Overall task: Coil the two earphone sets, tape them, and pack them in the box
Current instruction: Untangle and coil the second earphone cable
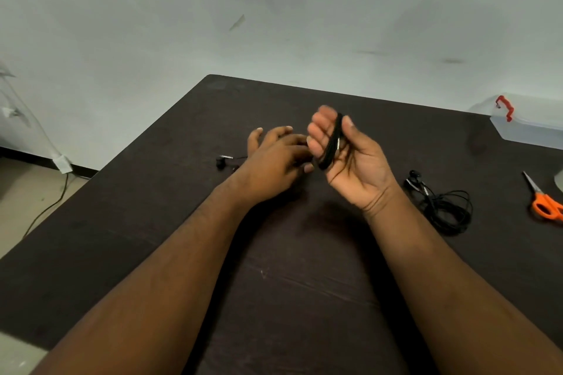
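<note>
I'm viewing the table (304, 298); box (530, 122) waiting upper right. My right hand (347, 158) is pinching the coiled earphones (332, 143) to keep loops together; left hand (274, 158) is open, feeding cable. Second set (441, 204) is lying loose, right.

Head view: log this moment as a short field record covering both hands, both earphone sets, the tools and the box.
right hand: raised palm-up, pinching a folded bundle of black earphone cable
left hand: low over the dark brown table, by the bundle; contact with the cable unclear
earbuds of held set: lying on the table left of the left hand
second black earphone set: loose heap on the table, right of the right hand, untouched
orange-handled scissors: at the right edge
clear plastic box with red latch: far right
tape: none seen
</note>
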`<state>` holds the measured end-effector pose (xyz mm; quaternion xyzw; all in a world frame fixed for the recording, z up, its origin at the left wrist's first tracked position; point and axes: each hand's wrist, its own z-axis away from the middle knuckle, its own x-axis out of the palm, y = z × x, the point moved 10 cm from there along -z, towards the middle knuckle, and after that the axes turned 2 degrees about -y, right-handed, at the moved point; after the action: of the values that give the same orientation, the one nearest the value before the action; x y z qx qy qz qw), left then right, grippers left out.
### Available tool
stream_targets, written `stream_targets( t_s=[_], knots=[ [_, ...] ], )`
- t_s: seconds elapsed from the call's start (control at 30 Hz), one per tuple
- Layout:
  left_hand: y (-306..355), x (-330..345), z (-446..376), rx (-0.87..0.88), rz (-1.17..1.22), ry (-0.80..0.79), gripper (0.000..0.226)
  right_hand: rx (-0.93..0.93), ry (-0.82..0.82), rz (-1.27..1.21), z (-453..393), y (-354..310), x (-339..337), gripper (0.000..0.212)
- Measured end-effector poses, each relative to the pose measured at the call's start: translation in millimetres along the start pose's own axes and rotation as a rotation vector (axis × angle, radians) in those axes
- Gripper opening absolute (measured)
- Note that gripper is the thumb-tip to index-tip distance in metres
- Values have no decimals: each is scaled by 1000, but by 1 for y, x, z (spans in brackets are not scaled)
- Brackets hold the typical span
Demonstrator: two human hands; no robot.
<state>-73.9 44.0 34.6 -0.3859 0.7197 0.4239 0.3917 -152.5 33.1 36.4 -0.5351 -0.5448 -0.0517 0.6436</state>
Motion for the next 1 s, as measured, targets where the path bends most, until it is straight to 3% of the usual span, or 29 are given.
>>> stream_targets(
  t_s=[0.1, 0.17, 0.23, 0.3, 0.4, 0.5, 0.67, 0.83, 0.93, 1.0],
  knots=[
    [-2, 8, -2, -21, 57, -81, 20, -226, 144, -75, -4, -26, -23, 28],
    [-2, 9, 0, -26, 180, -104, 10, -343, 263, 5, 0, -39, -41, 24],
    [1, 10, 2, -38, 261, -123, 8, -427, 329, 258, 5, -49, -47, 21],
    [2, 7, 3, -43, 260, -85, 18, -495, 315, 764, 8, -54, -33, 20],
    [-3, -13, 3, -21, 293, 67, 19, -430, 194, 1302, 3, -36, -21, 19],
    [-18, -27, 5, -61, 396, 147, 4, -352, 160, 1466, 1, -30, -24, 18],
    [-18, -41, 8, 8, 491, 214, 4, -209, 72, 1711, -2, -13, -20, 29],
    [-19, -54, 12, 31, 534, 302, 7, -65, 83, 1625, -5, -6, -24, 30],
    [-27, -59, 13, -11, 745, 352, 7, 170, 13, 1023, -1, 20, -28, 16],
    [-33, -59, 13, -22, 911, 346, 8, 348, -121, 603, 9, 42, -16, 16]
  ],
)
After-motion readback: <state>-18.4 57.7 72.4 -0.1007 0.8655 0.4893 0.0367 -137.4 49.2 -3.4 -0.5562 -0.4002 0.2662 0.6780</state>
